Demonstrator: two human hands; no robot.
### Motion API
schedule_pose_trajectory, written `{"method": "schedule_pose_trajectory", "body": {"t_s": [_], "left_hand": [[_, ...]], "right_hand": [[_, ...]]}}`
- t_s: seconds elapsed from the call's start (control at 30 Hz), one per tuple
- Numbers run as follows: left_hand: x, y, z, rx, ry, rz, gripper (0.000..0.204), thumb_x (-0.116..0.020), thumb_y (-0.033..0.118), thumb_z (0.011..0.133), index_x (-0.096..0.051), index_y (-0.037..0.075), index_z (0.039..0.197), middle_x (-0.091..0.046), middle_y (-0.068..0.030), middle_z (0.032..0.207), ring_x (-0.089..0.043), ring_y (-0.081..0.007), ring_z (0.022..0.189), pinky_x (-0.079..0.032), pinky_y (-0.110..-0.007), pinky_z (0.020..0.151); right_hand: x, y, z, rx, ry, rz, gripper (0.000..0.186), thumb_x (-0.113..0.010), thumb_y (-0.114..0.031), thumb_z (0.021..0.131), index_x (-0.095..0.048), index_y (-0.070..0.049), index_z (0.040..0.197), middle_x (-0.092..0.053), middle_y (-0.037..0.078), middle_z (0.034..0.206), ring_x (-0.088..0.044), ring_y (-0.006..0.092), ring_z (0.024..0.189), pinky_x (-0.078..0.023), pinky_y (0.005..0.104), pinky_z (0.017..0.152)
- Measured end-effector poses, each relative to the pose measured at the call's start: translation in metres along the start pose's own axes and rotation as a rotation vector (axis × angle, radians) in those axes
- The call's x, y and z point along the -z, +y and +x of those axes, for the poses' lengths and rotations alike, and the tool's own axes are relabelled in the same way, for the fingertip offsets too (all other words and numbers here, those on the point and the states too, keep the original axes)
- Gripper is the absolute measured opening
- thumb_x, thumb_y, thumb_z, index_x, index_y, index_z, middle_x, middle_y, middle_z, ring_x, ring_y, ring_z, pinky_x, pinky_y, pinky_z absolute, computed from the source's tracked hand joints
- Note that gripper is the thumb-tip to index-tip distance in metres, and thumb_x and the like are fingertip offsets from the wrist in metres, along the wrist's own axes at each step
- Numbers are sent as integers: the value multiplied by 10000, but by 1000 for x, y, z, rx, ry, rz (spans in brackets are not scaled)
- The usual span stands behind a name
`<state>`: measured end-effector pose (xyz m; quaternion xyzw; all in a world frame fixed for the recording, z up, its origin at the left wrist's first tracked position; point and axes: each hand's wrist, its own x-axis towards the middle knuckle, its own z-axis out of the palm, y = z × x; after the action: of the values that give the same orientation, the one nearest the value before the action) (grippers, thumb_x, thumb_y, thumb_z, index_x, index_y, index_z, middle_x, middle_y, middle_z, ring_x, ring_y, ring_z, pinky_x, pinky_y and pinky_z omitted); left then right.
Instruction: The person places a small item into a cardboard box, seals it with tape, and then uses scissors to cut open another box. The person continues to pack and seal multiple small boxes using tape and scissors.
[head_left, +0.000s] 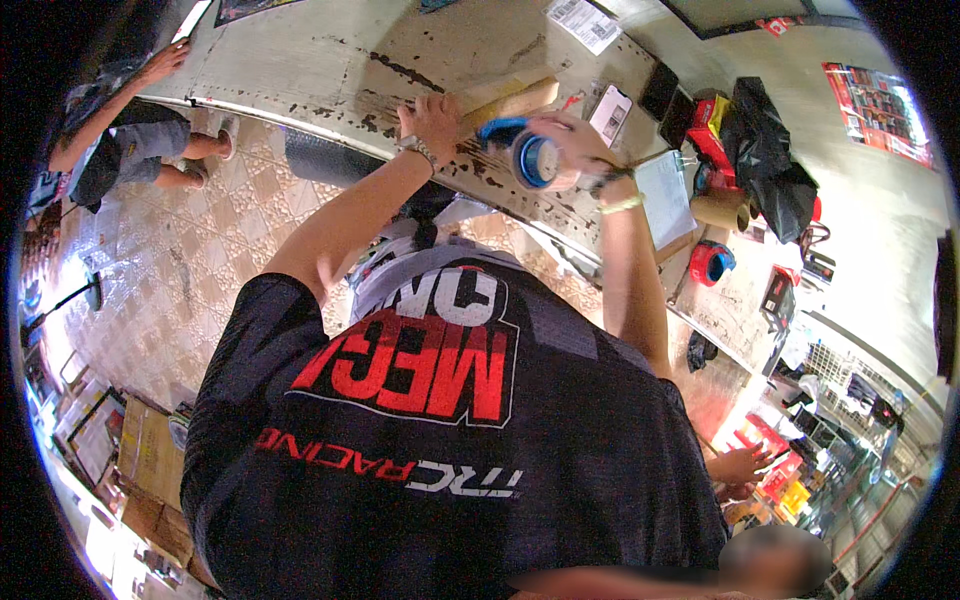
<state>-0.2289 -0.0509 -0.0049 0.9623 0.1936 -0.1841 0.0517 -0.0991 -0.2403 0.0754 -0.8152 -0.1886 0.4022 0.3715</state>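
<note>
On the worn tabletop lies a narrow tan cardboard parcel point(518, 100), tilted across the bench near its front edge. My left hand point(432, 128) grips the left end of it, its fingers bent over that end. A blue tape dispenser with a roll of tape point(538, 160) is in my right hand point(575, 145), just right of the parcel's near side. Motion smears this hand, and the dispenser hides part of the parcel. Whether the tape touches the parcel, I cannot tell.
Right of my right hand lie a phone point(610, 115), dark devices point(668, 95), a white paper sheet point(668, 195) and a black plastic bag point(770, 150). A red-and-blue tape dispenser point(711, 262) stands further right. Another person's arm point(115, 110) reaches the bench at far left.
</note>
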Motion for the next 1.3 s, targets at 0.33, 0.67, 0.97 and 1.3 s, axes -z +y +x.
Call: {"method": "schedule_pose_trajectory", "body": {"t_s": [0.33, 0.67, 0.97, 1.3], "left_hand": [[26, -6, -16, -215, 459, -360, 739, -720, 529, 736, -502, 96, 1294, -544, -107, 1231, -501, -269, 1175, -405, -481, 961], [78, 6, -62, 177, -1372, -2239, 550, -535, 502, 915, -616, -10, 1102, -685, -113, 998, -666, -209, 853, -555, -320, 799], [57, -14, -62, -85, -1717, -2320, 449, -647, 400, 862, -590, 48, 1136, -652, -115, 1081, -636, -234, 927, -549, -336, 827], [77, -51, 24, -255, -612, -1392, 244, -683, 130, 857, -637, 31, 1076, -677, -30, 985, -634, -147, 876, -525, -302, 799]], "right_hand": [[1, 96, -66, -70, -275, 1679, 433, -523, -376, 928, -594, -14, 1153, -677, 132, 1079, -672, 266, 940, -568, 407, 822], [-22, 3, -139, 489, 404, 478, 614, -524, -389, 925, -398, 18, 1367, -578, 132, 1198, -592, 176, 1054, -470, 268, 870], [-15, -30, -158, 786, 274, -53, 623, -695, -353, 753, -545, -4, 1247, -536, 161, 871, -503, 292, 744, -421, 392, 687], [-37, -44, -130, 575, 295, -204, 600, -755, -220, 760, -520, -113, 1302, -538, 151, 893, -567, 312, 728, -474, 387, 643]]}}
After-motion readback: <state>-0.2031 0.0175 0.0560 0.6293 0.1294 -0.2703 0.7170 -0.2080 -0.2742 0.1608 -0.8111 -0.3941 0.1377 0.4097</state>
